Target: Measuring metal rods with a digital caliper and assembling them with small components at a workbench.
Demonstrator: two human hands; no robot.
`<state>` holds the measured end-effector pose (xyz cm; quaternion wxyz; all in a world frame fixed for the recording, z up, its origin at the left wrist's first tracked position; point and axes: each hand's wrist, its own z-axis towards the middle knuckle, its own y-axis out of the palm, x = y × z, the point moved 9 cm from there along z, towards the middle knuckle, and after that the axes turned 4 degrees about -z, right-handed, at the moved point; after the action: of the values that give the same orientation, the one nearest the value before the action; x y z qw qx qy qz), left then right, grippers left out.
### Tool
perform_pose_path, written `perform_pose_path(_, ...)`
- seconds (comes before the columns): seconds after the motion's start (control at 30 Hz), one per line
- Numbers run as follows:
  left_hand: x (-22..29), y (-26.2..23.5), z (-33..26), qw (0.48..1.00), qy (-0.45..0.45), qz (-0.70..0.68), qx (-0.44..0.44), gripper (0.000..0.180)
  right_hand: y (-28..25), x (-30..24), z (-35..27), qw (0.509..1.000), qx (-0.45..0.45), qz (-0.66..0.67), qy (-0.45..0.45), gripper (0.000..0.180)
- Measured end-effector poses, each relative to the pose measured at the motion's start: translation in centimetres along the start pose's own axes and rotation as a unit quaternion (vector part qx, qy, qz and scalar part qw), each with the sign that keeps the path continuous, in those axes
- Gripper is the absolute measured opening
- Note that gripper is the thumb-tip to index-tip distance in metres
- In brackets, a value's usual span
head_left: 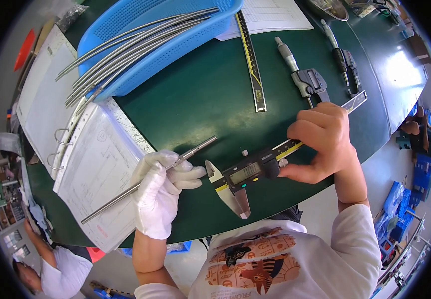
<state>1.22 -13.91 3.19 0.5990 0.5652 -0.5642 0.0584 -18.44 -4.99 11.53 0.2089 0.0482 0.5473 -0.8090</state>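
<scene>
My left hand (pixel 156 194), in a white glove, closes around a thin metal rod (pixel 111 203). The rod slants up to the right, its far end sticking out past the fingers. My bare right hand (pixel 325 142) grips a digital caliper (pixel 245 173) by its sliding part and beam, thumb below. The caliper's jaws (pixel 236 200) point toward me and look drawn together, with nothing visible between them. They sit just right of my gloved fingertips, apart from the rod. Beyond my right hand lies a digital micrometer (pixel 309 79), its lower frame partly hidden by the hand.
A blue perforated basket (pixel 163 64) holds several long metal rods (pixel 125 52) that overhang its left side. An open ring binder (pixel 93 164) with papers lies at left. A ruler (pixel 252 65), a second micrometer (pixel 345 62) and a metal bowl (pixel 331 9) lie farther off. Another person (pixel 58 269) is at lower left.
</scene>
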Motion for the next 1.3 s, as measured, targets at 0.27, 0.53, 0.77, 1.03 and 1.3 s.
perform_pose_path(0.27, 0.22, -0.03, -0.01, 1.0, 0.011, -0.005, -0.01, 0.024, 0.41, -0.56, 0.07, 0.999, 0.0, -0.021, -0.033, 0.039)
perform_pose_path(0.53, -0.05, 0.28, 0.0, 0.999, -0.001, -0.025, -0.034, 0.022, 0.69, -0.67, 0.18, 0.999, -0.013, -0.006, -0.037, 0.036)
perform_pose_path(0.77, -0.09, 0.31, -0.04, 0.999, -0.002, -0.021, -0.028, 0.022, 0.61, -0.72, 0.25, 0.999, 0.0, 0.014, -0.042, 0.033)
perform_pose_path(1.03, -0.07, 0.51, -0.03, 0.999, 0.011, 0.003, -0.031, 0.022, 0.79, -0.73, 0.27, 0.998, 0.001, 0.03, -0.047, 0.034)
perform_pose_path(1.3, -0.1, 0.59, -0.09, 0.999, 0.01, -0.005, -0.03, 0.021, 0.62, -0.67, 0.25, 0.999, 0.009, 0.026, -0.044, 0.034)
